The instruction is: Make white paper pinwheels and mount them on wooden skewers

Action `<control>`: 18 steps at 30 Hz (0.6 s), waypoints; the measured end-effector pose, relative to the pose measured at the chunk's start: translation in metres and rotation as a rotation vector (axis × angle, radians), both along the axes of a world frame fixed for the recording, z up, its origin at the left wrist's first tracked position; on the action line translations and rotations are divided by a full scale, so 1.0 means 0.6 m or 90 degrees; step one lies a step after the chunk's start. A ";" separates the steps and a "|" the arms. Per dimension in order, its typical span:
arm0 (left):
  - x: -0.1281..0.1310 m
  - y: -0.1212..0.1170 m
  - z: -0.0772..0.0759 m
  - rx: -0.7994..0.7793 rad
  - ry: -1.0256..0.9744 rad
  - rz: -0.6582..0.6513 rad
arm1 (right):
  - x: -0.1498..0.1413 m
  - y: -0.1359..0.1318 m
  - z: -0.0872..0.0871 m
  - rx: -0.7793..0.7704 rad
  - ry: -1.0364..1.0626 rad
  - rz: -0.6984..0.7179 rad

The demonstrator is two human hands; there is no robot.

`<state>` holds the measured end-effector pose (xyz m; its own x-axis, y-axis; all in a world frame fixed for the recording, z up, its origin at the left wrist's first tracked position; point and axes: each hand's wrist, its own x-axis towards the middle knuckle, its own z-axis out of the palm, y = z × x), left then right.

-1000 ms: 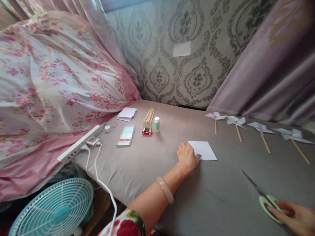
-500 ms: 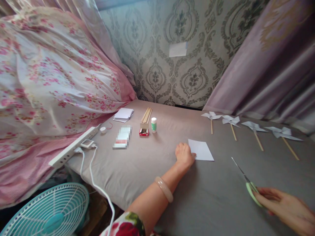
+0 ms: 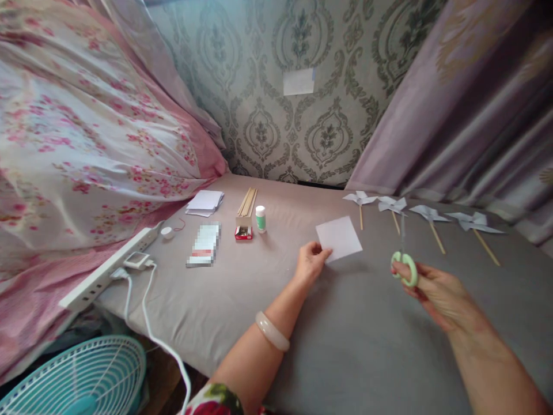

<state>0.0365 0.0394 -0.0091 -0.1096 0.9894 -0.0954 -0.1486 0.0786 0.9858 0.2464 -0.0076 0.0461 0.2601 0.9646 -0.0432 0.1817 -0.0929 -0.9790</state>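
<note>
- Pinching white paper (image 3: 339,237) by its edge with left hand (image 3: 311,260), to the right of the white bottle (image 3: 260,221)
- Gripping green scissors (image 3: 413,273) in right hand (image 3: 438,291), farther right of the white bottle

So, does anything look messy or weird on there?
A little: the white paper stack near the flowery cloth is askew, with edges sticking out unevenly. Nothing looks spilled, and no tear shows in the held sheet.
</note>
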 end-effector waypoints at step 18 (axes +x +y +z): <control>-0.009 0.027 0.024 -0.065 -0.317 0.003 | -0.075 0.001 -0.063 0.075 -0.146 0.024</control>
